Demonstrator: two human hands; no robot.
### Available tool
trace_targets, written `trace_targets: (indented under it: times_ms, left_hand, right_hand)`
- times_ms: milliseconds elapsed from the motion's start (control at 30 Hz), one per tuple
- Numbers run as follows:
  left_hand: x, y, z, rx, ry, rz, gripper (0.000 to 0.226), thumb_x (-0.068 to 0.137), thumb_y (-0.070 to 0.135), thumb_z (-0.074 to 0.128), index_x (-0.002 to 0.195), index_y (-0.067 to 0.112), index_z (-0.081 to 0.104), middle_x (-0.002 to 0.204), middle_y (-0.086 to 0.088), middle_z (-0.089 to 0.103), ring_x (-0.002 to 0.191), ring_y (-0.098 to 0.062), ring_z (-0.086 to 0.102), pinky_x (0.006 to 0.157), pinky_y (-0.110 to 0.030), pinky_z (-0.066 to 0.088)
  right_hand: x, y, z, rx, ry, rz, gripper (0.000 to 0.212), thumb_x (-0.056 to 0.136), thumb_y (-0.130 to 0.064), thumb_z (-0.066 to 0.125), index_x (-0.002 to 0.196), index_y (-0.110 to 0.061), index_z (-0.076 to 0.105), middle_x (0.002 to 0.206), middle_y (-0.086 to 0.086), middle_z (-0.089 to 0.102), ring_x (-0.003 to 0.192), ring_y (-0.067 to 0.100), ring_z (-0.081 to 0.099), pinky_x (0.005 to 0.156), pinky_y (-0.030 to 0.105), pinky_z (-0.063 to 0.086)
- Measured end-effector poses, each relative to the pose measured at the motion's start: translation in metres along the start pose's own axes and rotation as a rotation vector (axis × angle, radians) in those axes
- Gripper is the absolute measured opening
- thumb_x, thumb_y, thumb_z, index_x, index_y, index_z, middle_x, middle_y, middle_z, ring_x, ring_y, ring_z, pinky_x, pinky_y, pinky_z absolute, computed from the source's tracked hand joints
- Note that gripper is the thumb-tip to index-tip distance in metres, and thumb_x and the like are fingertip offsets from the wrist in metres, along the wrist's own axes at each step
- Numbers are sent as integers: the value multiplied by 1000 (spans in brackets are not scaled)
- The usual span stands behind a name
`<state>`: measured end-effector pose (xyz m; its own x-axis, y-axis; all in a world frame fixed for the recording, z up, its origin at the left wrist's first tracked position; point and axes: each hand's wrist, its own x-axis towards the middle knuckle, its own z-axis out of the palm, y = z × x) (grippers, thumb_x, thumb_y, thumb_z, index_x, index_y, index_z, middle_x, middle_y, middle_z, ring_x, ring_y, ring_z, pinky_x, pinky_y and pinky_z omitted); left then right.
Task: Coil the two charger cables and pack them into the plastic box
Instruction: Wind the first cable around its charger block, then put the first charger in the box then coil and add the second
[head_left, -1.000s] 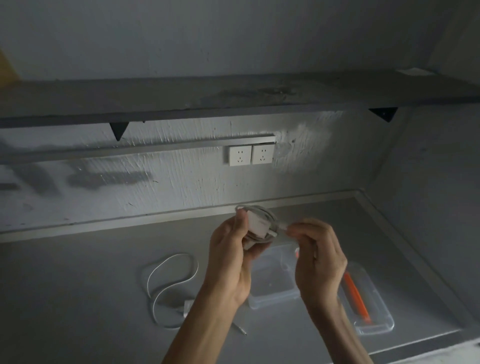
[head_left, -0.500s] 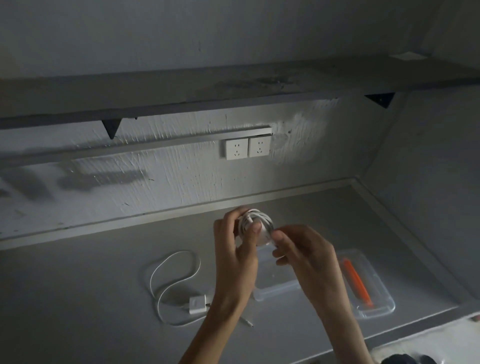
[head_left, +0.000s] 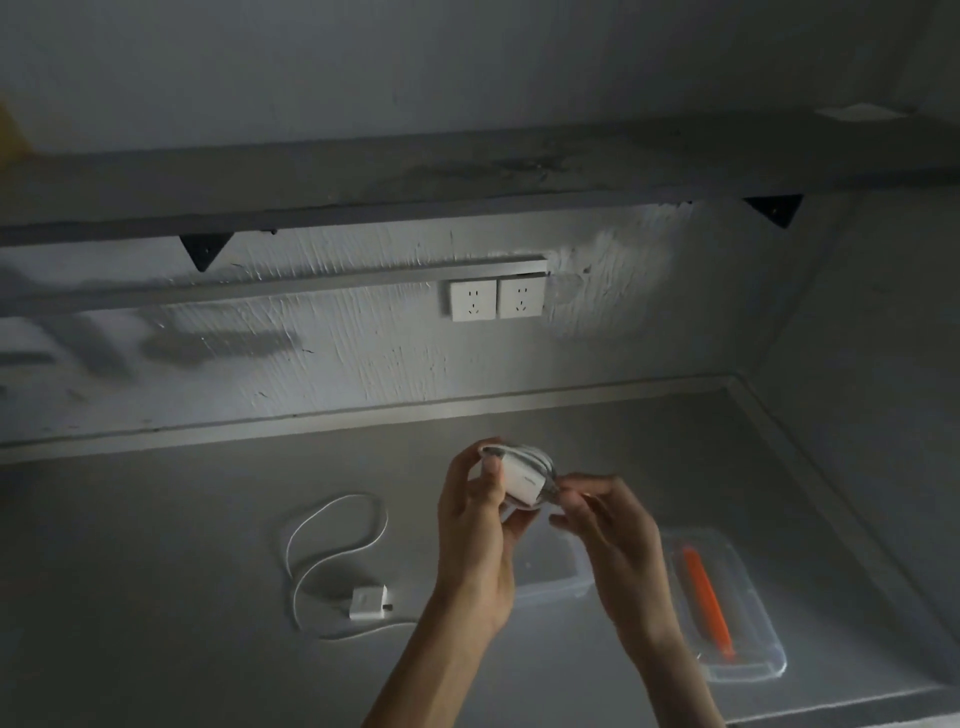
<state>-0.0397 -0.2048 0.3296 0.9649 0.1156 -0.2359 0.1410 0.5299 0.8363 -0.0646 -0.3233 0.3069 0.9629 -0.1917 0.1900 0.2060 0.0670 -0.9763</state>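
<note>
Left-centre of the surface (head_left: 156, 597): second charger (head_left: 368, 601), white plug block lying flat, cable sprawled in loose open loops toward the back edge. Uncoiled, untouched, well apart from the box.

Centre, raised above the surface: left hand (head_left: 475, 535), fingers curled round the first charger (head_left: 524, 480), thumb across the front. Cable wound in a tight bundle about the white plug block. Just beside it, right hand (head_left: 613, 525), fingers pinched together on the cable's last free end at the bundle's right side; exact tuck hidden by the fingertips.

Below and behind both hands: plastic box (head_left: 556, 571), clear, open-topped, partly screened by the wrists; nothing seen inside.

Toward the right edge: clear lid (head_left: 753, 613) lying flat, orange strip (head_left: 706, 603) along it.

Progress, as judged: first coil nearly finished, tail end being secured, not yet boxed. Left to do: place this bundle in the box, coil the second charger, pack it too.
</note>
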Motion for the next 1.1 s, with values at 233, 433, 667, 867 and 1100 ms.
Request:
trace_targets:
  times_ms: [233,433,667,867,1100]
  left_hand:
    - [17,-71,7,131,214,-130,29,93,25,61,112,3,59,103,-22,68,87,-25,68,73,-31,58]
    - [19,-114,-34,414,164,-387,18,94,13,58,105,2,68,108,-21,71,105,-27,68,87,-32,56]
    - [65,-133,-57,882,159,-256,22,83,21,63,82,38,77,80,18,70,81,-4,63,82,-30,46]
    - [132,-147,-97,1362,229,-325,53,90,25,52,140,12,39,136,-18,48,123,-39,44,101,-37,32]
    - [142,-158,-110,1300,97,-218,52,83,-3,49,133,11,44,125,-14,56,119,-33,51,97,-36,36]
  right_hand:
    - [23,61,-40,253,-139,331,43,79,-2,73,116,-3,52,101,22,67,83,17,71,70,27,58]
    - [22,131,-67,217,-245,679,50,72,-16,82,116,-18,60,117,15,66,100,20,69,87,35,56]
    - [50,197,-54,293,-255,854,35,87,-9,66,121,-4,62,122,20,66,118,30,61,101,39,49]
    - [95,230,-16,26,-101,970,15,81,6,68,93,-2,71,88,15,74,82,21,70,62,22,56]
    - [91,279,18,-17,27,1083,23,81,12,64,101,1,69,85,12,67,78,22,64,72,30,54]
